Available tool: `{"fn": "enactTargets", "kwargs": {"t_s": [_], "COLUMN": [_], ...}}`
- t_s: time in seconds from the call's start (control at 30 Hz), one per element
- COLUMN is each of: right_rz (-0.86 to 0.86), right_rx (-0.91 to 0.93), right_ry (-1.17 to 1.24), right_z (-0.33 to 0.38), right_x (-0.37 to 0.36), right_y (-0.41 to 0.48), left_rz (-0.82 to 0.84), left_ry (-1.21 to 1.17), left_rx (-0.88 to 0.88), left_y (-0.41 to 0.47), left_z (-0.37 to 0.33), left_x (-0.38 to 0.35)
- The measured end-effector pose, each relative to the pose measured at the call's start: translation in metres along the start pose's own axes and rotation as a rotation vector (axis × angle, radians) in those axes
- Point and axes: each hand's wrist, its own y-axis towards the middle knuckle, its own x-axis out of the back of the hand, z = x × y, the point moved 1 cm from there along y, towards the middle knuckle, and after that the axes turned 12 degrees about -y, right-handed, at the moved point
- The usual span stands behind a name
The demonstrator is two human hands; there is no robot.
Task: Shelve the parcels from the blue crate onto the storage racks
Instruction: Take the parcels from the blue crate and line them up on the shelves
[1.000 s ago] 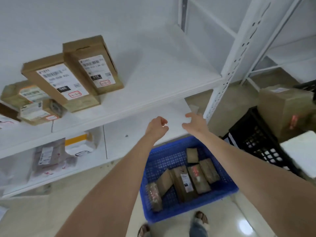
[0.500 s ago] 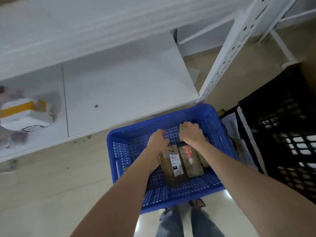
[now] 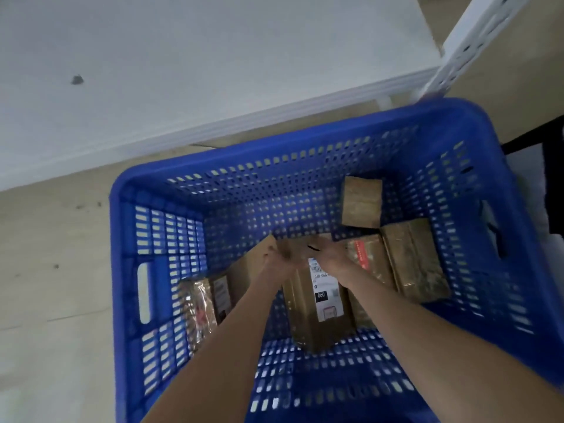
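Observation:
The blue crate point(image 3: 305, 141) stands on the floor below me and holds several brown parcels. A long labelled parcel point(image 3: 317, 315) marked 060 lies in its middle. My left hand point(image 3: 274, 258) curls round that parcel's far left corner, next to a box point(image 3: 244, 270) leaning on the left. My right hand point(image 3: 329, 255) rests on the far end of the same parcel, fingers stretched out; blur hides the fingertips. A clear-wrapped parcel point(image 3: 198, 309) stands by the left wall. To the right are a red-marked box point(image 3: 366, 264), a taped box point(image 3: 415, 261) and a small box point(image 3: 361, 206).
The white bottom shelf point(image 3: 213, 65) of the rack runs across the top, its front edge just beyond the crate. A white perforated upright point(image 3: 467, 44) rises at the top right. A black crate's edge point(image 3: 552, 178) shows at the far right. Beige floor lies to the left.
I have leaned down from the shelves toward the crate. Both hands dropped from shelf height into the crate and now lie on the labelled parcel's far end.

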Motion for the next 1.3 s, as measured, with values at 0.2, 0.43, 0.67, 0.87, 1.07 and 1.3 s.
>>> {"fn": "enactTargets", "kwargs": {"t_s": [0.2, 0.43, 0.67, 0.87, 1.07, 1.3], "right_rz": [-0.113, -0.114, -0.015, -0.16, 0.019, 0.222], "right_rx": [-0.024, -0.023, 0.004, 0.096, 0.103, 0.19], "right_ry": [-0.076, -0.125, -0.093, 0.002, 0.235, 0.267], "right_z": [-0.01, -0.008, -0.003, 0.041, 0.117, 0.231], "right_x": [-0.003, 0.0, 0.005, 0.049, 0.113, 0.191], "right_y": [0.031, 0.029, 0.021, -0.034, -0.166, -0.349], "left_rz": [-0.007, -0.01, -0.128, -0.273, -0.296, -0.234], "left_ry": [-0.171, -0.322, -0.365, -0.547, -0.688, -0.82], "left_rx": [0.027, 0.041, 0.082, -0.146, -0.29, -0.45], "left_y": [0.056, 0.057, 0.055, -0.039, -0.183, -0.397], "left_z": [0.027, 0.026, 0.026, -0.031, -0.09, -0.173], "left_x": [-0.018, -0.022, -0.022, 0.046, 0.133, 0.233]}}
